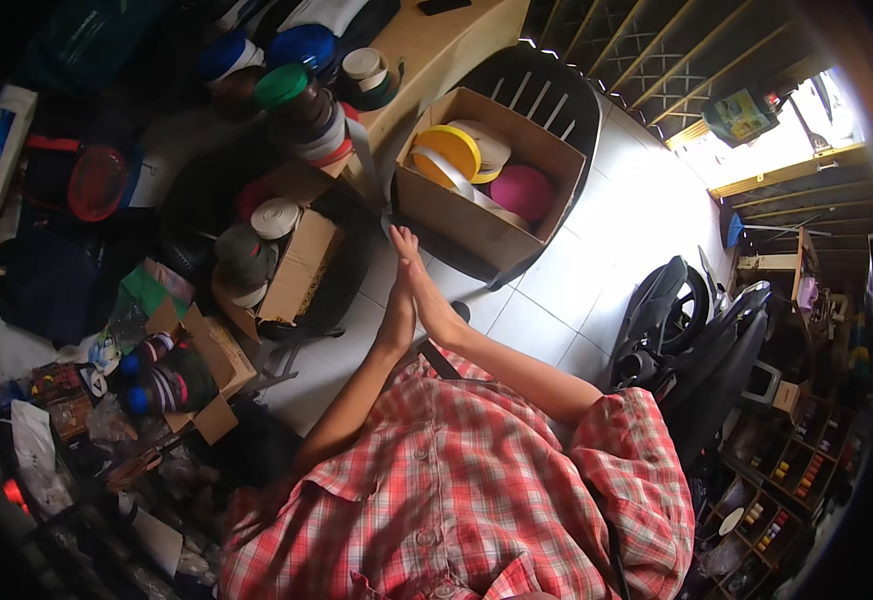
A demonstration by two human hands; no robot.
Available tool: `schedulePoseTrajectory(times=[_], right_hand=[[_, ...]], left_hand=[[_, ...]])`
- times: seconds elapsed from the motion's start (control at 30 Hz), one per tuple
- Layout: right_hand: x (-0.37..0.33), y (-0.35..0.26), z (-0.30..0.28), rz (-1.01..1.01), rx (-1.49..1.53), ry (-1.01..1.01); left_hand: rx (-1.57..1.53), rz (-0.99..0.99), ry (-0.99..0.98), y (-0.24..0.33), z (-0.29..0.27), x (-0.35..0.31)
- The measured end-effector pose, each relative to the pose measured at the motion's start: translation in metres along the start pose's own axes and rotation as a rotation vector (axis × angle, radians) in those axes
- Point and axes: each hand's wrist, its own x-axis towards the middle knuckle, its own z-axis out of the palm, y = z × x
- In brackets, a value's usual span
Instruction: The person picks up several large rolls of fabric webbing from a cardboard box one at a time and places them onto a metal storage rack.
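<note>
My left hand (399, 312) and my right hand (431, 300) are pressed together palm to palm in front of me, fingers stretched out. I see nothing held between them. Just beyond my fingertips, a cardboard box (467, 228) rests on a black chair (589, 112). Inside it lie a yellow roll of strap (447, 153), a beige roll (487, 150) and a magenta roll (523, 192). Left of my hands, a second open cardboard box (302, 265) holds a pale roll (276, 217) and dark rolls.
Stacked rolls of strap (292, 100) stand by a wooden tabletop (437, 50) at the upper left. A lower box (219, 365) holds striped rolls. To the right are a black motorcycle or scooter (707, 340) and a compartment rack of coloured spools (792, 480). Pale tiles (557, 290) cover the floor.
</note>
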Motion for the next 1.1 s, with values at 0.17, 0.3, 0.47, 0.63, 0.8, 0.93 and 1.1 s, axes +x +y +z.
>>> schedulePoseTrajectory(times=[0.17, 0.3, 0.47, 0.63, 0.8, 0.93, 1.1], right_hand=[[-0.015, 0.033, -0.098, 0.066, -0.078, -0.042], [-0.012, 0.064, -0.146, 0.312, 0.001, 0.142], [0.019, 0.072, -0.171, 0.385, 0.17, 0.404], [0.057, 0.079, -0.187, 0.447, 0.224, 0.602], [0.092, 0.106, -0.203, 0.528, 0.303, 0.708], [0.115, 0.135, -0.221, 0.625, 0.296, 0.753], [0.133, 0.194, -0.261, 0.712, 0.369, 0.807]], left_hand=[[-0.251, -0.347, -0.124, -0.048, 0.033, 0.039], [-0.234, -0.433, -0.198, -0.075, 0.038, 0.082], [-0.183, -0.356, -0.283, -0.145, 0.032, 0.169], [0.281, -0.17, -0.242, -0.203, 0.009, 0.266], [0.845, 0.18, -0.303, -0.239, -0.014, 0.353], [1.048, 0.118, -0.511, -0.259, -0.03, 0.4], [1.071, 0.01, -0.755, -0.265, -0.032, 0.405]])
